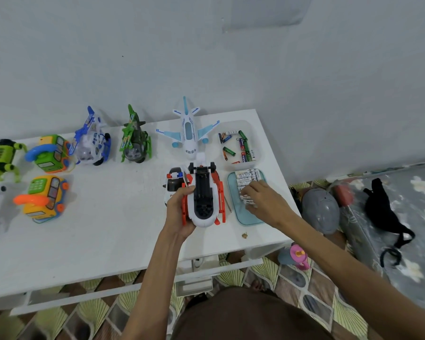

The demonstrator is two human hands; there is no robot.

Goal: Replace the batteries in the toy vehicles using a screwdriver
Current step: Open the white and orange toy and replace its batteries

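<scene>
White table bearing toy airplane abuts pale wall.

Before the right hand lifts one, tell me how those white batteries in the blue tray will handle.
Probably stiff and smooth: the white batteries are labelled cylinders. Likely to roll if nudged loose, though the blue tray's raised rim should stop them.

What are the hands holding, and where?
The left hand grips the upturned red-and-white helicopter by its side. The right hand touches the white batteries in the teal tray; grip cannot be told.
</scene>
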